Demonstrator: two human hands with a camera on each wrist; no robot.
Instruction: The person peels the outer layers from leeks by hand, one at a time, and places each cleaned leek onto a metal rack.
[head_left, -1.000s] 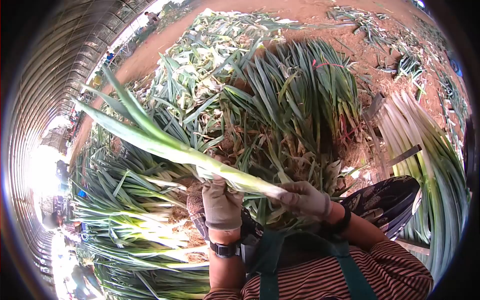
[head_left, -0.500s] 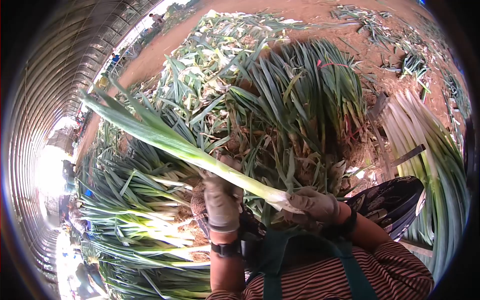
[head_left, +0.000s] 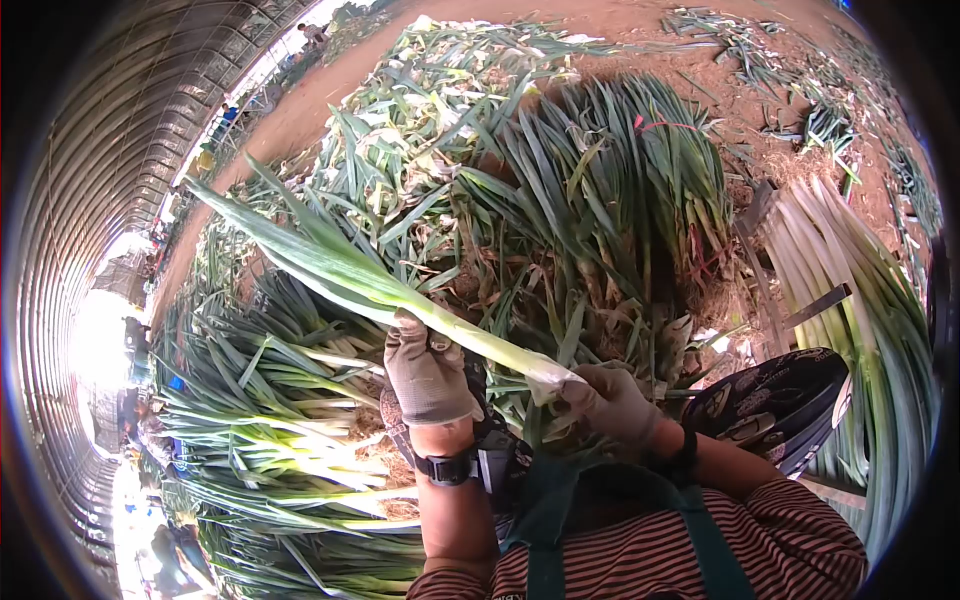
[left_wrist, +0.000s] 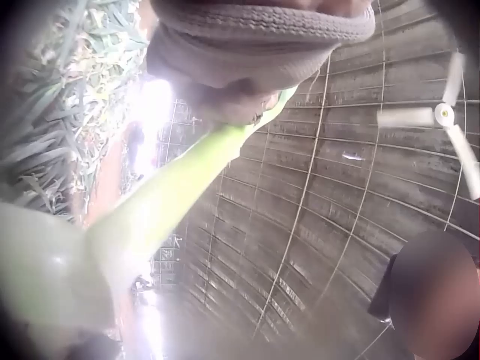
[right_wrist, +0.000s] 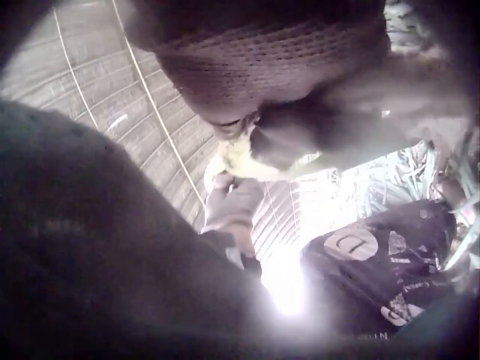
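Note:
A large green onion (head_left: 475, 342) slants across the front of the person, its leafy top up to the left and its white root end to the right. My gloved left hand (head_left: 428, 375) grips the stalk from below, just under the leaves. In the left wrist view the gloved fingers (left_wrist: 232, 101) curl at the pale green stalk (left_wrist: 169, 184). At the white end, my gloved right hand (head_left: 612, 402) pinches the onion; loose pale skin shows beside the fingers. The right wrist view has this end (right_wrist: 244, 159) at the dark glove (right_wrist: 277, 82).
Green onions with roots (head_left: 290, 430) are heaped at the left. A tied bundle (head_left: 650, 170) stands ahead, near a pile of leaf waste (head_left: 410, 140). Cleaned onions (head_left: 850, 330) lie at the right beside a metal bracket (head_left: 815, 306). A patterned trouser knee (head_left: 770, 400) is close to the right arm.
The left hand shifted down the stalk, then back up to just below the leaves. The right hand stays at the white end, where loose skin now shows. The leafy top has swung slightly right.

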